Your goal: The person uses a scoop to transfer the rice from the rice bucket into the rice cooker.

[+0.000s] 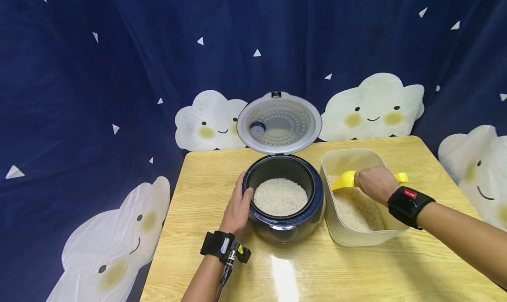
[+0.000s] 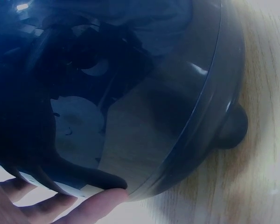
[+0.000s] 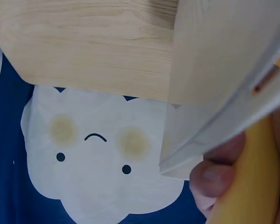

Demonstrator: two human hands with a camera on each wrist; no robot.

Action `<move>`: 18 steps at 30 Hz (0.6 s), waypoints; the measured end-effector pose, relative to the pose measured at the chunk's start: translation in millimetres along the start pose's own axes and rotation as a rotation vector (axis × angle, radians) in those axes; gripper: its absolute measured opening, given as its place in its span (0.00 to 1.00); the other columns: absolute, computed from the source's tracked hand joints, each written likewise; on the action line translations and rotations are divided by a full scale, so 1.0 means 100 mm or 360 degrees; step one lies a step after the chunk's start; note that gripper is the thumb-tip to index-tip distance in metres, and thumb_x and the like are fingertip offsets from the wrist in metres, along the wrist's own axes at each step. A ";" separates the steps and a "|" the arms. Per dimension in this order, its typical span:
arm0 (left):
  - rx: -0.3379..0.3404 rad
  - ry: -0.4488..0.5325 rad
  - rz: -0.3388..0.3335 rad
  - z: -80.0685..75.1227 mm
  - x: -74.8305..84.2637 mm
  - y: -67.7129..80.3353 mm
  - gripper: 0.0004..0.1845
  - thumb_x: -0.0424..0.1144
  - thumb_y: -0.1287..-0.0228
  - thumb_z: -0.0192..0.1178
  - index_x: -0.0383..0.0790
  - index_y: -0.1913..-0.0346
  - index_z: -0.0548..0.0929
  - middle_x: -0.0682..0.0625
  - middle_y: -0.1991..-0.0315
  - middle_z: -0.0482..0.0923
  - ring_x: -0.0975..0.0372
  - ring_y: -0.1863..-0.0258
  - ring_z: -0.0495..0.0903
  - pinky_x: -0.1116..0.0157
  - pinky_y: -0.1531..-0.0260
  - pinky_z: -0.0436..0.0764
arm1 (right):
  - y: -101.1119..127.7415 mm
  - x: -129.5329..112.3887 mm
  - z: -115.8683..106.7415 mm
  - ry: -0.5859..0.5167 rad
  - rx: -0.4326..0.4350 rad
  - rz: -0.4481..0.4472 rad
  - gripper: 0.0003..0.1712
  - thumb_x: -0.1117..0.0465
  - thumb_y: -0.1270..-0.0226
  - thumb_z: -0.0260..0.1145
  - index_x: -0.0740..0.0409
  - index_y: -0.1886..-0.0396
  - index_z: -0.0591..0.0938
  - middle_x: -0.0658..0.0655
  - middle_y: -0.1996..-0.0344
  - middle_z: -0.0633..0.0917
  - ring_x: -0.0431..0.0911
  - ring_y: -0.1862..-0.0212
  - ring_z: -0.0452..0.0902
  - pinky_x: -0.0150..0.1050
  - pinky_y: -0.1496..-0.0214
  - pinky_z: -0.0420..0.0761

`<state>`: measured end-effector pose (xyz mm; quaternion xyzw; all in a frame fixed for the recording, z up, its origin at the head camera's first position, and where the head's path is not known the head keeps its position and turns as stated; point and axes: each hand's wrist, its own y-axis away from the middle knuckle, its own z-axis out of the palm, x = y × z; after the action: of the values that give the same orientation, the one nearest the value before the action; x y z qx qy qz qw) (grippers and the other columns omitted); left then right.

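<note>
A rice cooker [image 1: 321,201] stands on the table with its lid [image 1: 313,130] raised, and white rice [image 1: 280,196] lies in its dark inner pot. My left hand [image 1: 236,209] rests against the cooker's left side, thumb near the rim. In the left wrist view, the fingertips [image 2: 107,198] touch the glossy body. To the right is a translucent bin [image 1: 348,238] holding rice [image 1: 360,211]. Over this bin, my right hand [image 1: 376,184] grips a yellow scoop [image 1: 344,180] by its handle. The right wrist view shows fingers curled around the yellow handle [image 3: 252,186]; the scoop's contents are hidden.
Both containers share a light wooden table [image 1: 198,196]. Behind it hangs a dark blue curtain [image 1: 222,68] with white cloud shapes [image 1: 372,108]. A wrist strap with a small camera [image 1: 242,253] and cable sits on the left wrist, another strap [image 1: 409,205] on the right.
</note>
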<state>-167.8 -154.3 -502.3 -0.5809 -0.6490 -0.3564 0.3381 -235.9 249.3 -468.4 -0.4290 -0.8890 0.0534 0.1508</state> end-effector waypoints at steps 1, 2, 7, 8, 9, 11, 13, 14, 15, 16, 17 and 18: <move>-0.0003 0.0001 -0.0008 0.00 0.00 0.00 0.31 0.56 0.18 0.41 0.77 0.19 0.47 0.56 0.16 0.54 0.52 0.17 0.57 0.42 0.20 0.60 | 0.02 0.00 -0.01 0.0013 0.0008 -0.0008 0.20 0.73 0.45 0.66 0.52 0.87 0.69 0.48 0.88 0.69 0.42 0.82 0.66 0.48 0.82 0.78; -0.0004 -0.0001 -0.0009 0.00 0.00 0.00 0.31 0.56 0.18 0.41 0.77 0.19 0.47 0.56 0.16 0.53 0.52 0.17 0.57 0.42 0.20 0.60 | 0.03 0.00 -0.02 0.0017 0.0009 -0.0016 0.20 0.73 0.45 0.66 0.51 0.87 0.69 0.48 0.88 0.69 0.42 0.82 0.66 0.48 0.82 0.78; -0.0009 -0.0001 0.0005 -0.01 -0.02 -0.01 0.30 0.55 0.18 0.41 0.76 0.19 0.47 0.57 0.16 0.54 0.53 0.17 0.56 0.42 0.20 0.60 | 0.08 0.01 -0.13 0.0092 -0.0088 -0.0044 0.23 0.74 0.46 0.67 0.49 0.88 0.68 0.47 0.88 0.69 0.42 0.82 0.66 0.45 0.81 0.78; -0.0007 0.0004 0.0009 -0.02 -0.02 -0.02 0.30 0.55 0.18 0.41 0.75 0.19 0.47 0.57 0.16 0.54 0.54 0.17 0.56 0.42 0.19 0.59 | 0.09 0.01 -0.16 0.0119 -0.0110 -0.0053 0.23 0.74 0.47 0.68 0.49 0.88 0.68 0.47 0.88 0.69 0.42 0.82 0.66 0.44 0.81 0.78; -0.0007 0.0010 0.0013 -0.03 -0.03 -0.02 0.30 0.54 0.18 0.41 0.75 0.19 0.48 0.58 0.16 0.54 0.54 0.17 0.56 0.42 0.19 0.59 | 0.10 0.01 -0.18 0.0168 -0.0126 -0.0070 0.23 0.74 0.47 0.69 0.49 0.89 0.68 0.47 0.88 0.69 0.42 0.82 0.66 0.43 0.81 0.78; -0.0010 0.0012 0.0015 -0.03 -0.02 -0.02 0.30 0.54 0.18 0.41 0.75 0.19 0.48 0.58 0.16 0.54 0.54 0.17 0.56 0.42 0.19 0.59 | 0.13 0.00 -0.22 0.0259 -0.0150 -0.0114 0.23 0.74 0.48 0.71 0.50 0.88 0.70 0.49 0.88 0.71 0.43 0.82 0.66 0.42 0.80 0.78; -0.0015 0.0017 0.0019 -0.03 -0.01 -0.01 0.30 0.54 0.18 0.41 0.75 0.19 0.48 0.57 0.16 0.54 0.53 0.16 0.56 0.42 0.19 0.59 | 0.16 0.00 -0.25 0.0291 -0.0187 -0.0134 0.21 0.73 0.49 0.73 0.51 0.87 0.72 0.49 0.87 0.73 0.43 0.82 0.67 0.41 0.80 0.78; -0.0016 0.0018 0.0020 -0.03 -0.01 -0.01 0.30 0.54 0.18 0.41 0.74 0.19 0.48 0.57 0.16 0.54 0.53 0.16 0.56 0.42 0.19 0.59 | 0.18 0.00 -0.27 0.0317 -0.0209 -0.0149 0.20 0.73 0.49 0.74 0.52 0.87 0.73 0.50 0.87 0.74 0.43 0.82 0.68 0.41 0.80 0.78; -0.0019 0.0017 0.0021 -0.02 -0.01 -0.01 0.30 0.55 0.18 0.41 0.74 0.19 0.47 0.57 0.16 0.53 0.53 0.16 0.56 0.42 0.19 0.59 | 0.18 -0.01 -0.28 0.0346 -0.0238 -0.0169 0.19 0.72 0.49 0.75 0.52 0.86 0.75 0.50 0.87 0.75 0.43 0.82 0.68 0.40 0.79 0.78; -0.0020 0.0018 0.0022 -0.02 -0.01 -0.01 0.31 0.55 0.18 0.41 0.75 0.19 0.47 0.57 0.16 0.53 0.53 0.16 0.56 0.41 0.19 0.59 | 0.19 0.00 -0.29 0.0361 -0.0269 -0.0185 0.18 0.71 0.49 0.75 0.52 0.86 0.76 0.50 0.87 0.75 0.43 0.82 0.69 0.40 0.79 0.79; -0.0020 0.0018 0.0022 -0.01 0.00 -0.01 0.30 0.55 0.18 0.41 0.75 0.19 0.47 0.57 0.16 0.53 0.53 0.16 0.56 0.41 0.19 0.59 | 0.19 0.00 -0.31 0.0372 -0.0298 -0.0200 0.17 0.71 0.48 0.76 0.53 0.85 0.77 0.50 0.87 0.76 0.43 0.82 0.69 0.39 0.79 0.79; -0.0019 0.0019 0.0022 -0.01 0.00 -0.01 0.30 0.55 0.18 0.41 0.75 0.19 0.47 0.57 0.16 0.53 0.53 0.17 0.56 0.41 0.20 0.59 | 0.18 0.00 -0.32 0.0377 -0.0326 -0.0213 0.17 0.70 0.49 0.77 0.53 0.85 0.77 0.50 0.87 0.76 0.43 0.82 0.69 0.39 0.79 0.79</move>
<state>-168.3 -155.2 -502.3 -0.5852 -0.6408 -0.3614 0.3410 -212.2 260.0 -441.8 -0.3854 -0.8924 -0.0986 0.2131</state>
